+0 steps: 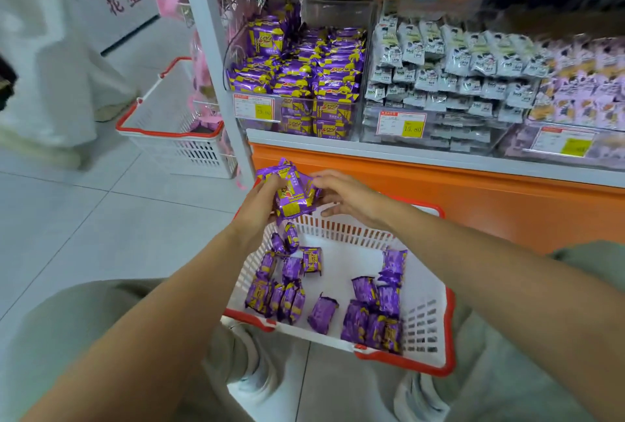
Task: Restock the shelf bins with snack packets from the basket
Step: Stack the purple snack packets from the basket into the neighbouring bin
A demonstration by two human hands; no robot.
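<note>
**Handful of packets gathered above basket, not yet binned**

The person crouched at the shelf. The left hand [260,202] had its fingers curled round a bunch of purple-and-yellow packets [294,196], held just above the far rim of the basket [338,229]. The right hand [345,198] was nearly flat, fingers loosely spread with their tips at the bunch's right edge, steadying it and gripping nothing that I could see.

In my judgement the step in hand was squaring up the bunch before the lift. It would go best with the packets stacked flat and aligned, the right hand cupped under the loose end, and the load laid on top of the matching stock in the clear bin [304,120], not in the neighbouring bin of grey-white packets [439,60]. That bin looked heaped already, so a gentle set-down seems wise.

The wrappers were glossy foil film, pillow-shaped with crimped ends, and likely slippery against one another. Loose packets [372,313] lay scattered on the basket floor. The basket was rigid white slotted plastic with a red rim. A second basket [176,131] of the same make stood to the left.
</note>
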